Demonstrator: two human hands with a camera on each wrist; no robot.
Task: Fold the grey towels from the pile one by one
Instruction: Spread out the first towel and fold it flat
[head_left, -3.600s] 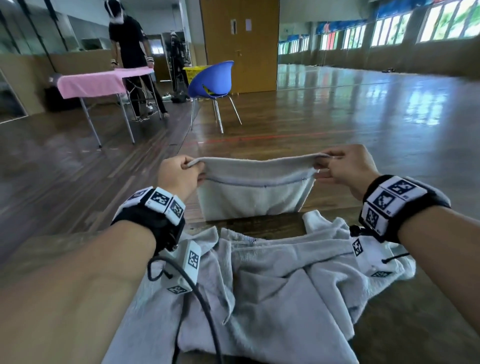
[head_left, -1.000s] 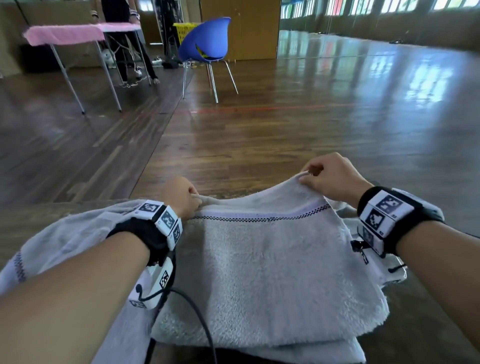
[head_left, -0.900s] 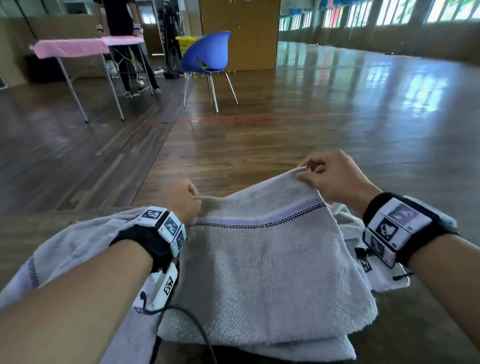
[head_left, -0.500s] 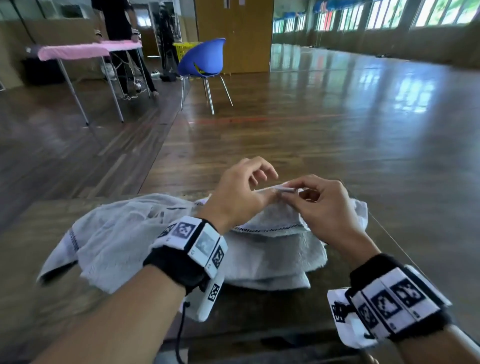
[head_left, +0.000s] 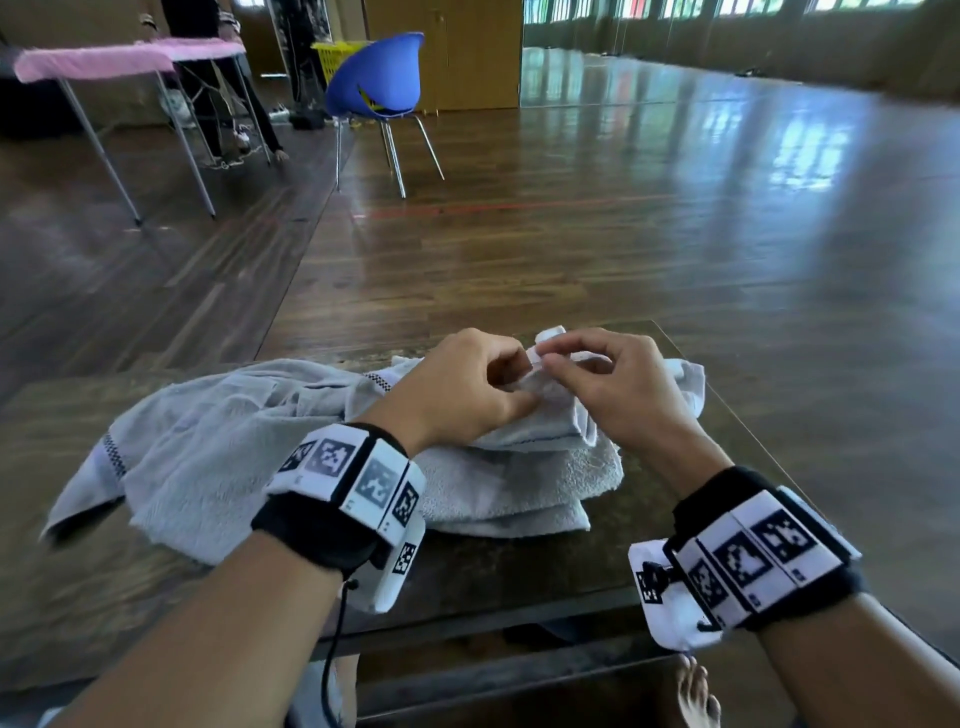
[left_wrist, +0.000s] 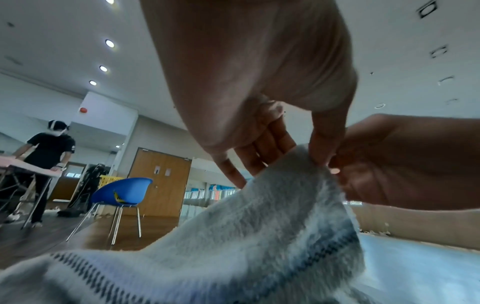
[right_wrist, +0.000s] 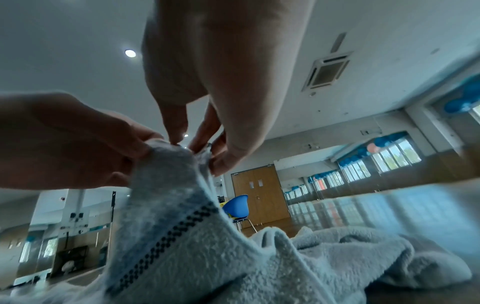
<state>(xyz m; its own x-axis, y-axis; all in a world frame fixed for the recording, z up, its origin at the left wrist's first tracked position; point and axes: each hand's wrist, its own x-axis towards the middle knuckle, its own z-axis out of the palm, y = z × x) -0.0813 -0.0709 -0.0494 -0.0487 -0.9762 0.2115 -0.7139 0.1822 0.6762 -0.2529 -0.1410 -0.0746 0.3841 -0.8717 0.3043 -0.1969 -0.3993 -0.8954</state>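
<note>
- The towel (head_left: 519, 467) lay half-folded on the table (head_left: 493, 577), beside a loose pile (head_left: 218, 441).
- Left hand (head_left: 457, 395) and right hand (head_left: 618, 395) met at its raised corners — fingers curled, both pinching the cloth.
- Soft, light and limp, it would likely sag anywhere but at corners and hems — best held there.

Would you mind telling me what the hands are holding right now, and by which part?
Both hands, left and right, pinch the grey towel by its gathered corners, brought together above the table.
</note>
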